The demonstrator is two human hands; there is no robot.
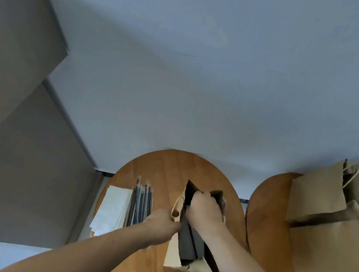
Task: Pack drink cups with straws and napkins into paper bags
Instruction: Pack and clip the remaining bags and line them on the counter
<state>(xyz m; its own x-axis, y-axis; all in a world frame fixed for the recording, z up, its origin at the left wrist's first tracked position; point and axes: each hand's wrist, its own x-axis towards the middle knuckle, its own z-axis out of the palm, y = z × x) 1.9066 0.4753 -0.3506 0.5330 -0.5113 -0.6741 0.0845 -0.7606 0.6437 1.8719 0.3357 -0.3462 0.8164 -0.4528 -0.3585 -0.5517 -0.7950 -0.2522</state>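
Nearest to me, both bare forearms reach up from the bottom edge onto the round wooden table [168,169]. My left hand [159,226] pinches the near left rim of the paper bag [188,249], with the thumb showing through the loop of the bag's twine handle [176,204]. My right hand [203,212] is pushed down into the open mouth of the bag, knuckles up and fingers curled out of sight inside, so I cannot tell whether they clasp anything or only press against the wall. The bag stands at the middle of the table, tilted toward me, its dark inside open to the camera.

To the left of the bag, a bundle of dark wrapped straws [141,200] lies side by side on the tabletop, and just left of them sits a stack of white napkins [113,208] overhanging the table's edge.

Off to the right, a second wooden table [268,210] carries several brown paper bags [324,255] lying flat and overlapped, twine handles sticking out.

Beyond both tables rises a pale blue-grey wall [204,92], with a grey-brown cabinet [4,83] at far left
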